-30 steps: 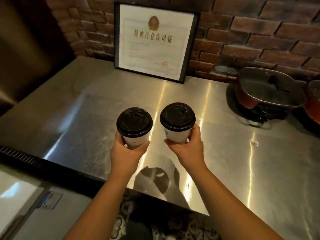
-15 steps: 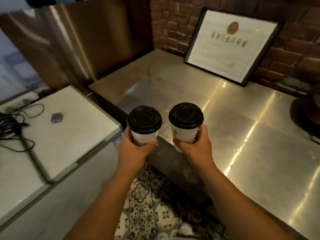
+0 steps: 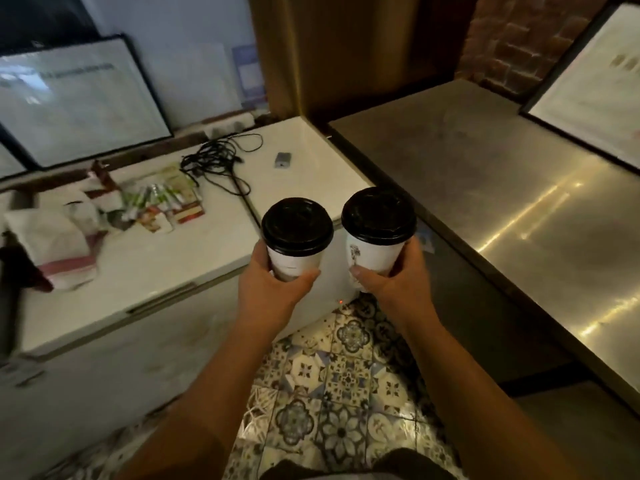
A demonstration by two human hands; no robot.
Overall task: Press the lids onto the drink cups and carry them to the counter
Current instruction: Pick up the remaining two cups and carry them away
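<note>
Two white paper drink cups with black lids are held upright in the air, side by side, in front of me. My left hand (image 3: 268, 289) grips the left cup (image 3: 294, 259), its lid (image 3: 297, 225) seated on the rim. My right hand (image 3: 394, 282) grips the right cup (image 3: 372, 258), which has a small dark print on its side and its own lid (image 3: 378, 215) on top. The cups hang over the near corner of a white chest freezer (image 3: 166, 271), a little apart from each other.
A steel counter (image 3: 519, 188) runs along the right, with a framed certificate (image 3: 595, 88) leaning on the brick wall. The freezer top holds black cables (image 3: 218, 164), snack packets (image 3: 162, 202) and a white bag (image 3: 55, 240). Patterned tile floor (image 3: 332, 382) lies below.
The view has swung left, away from the steel counter toward the white freezer. Both hands keep the cups upright and side by side, now off the counter's edge.
</note>
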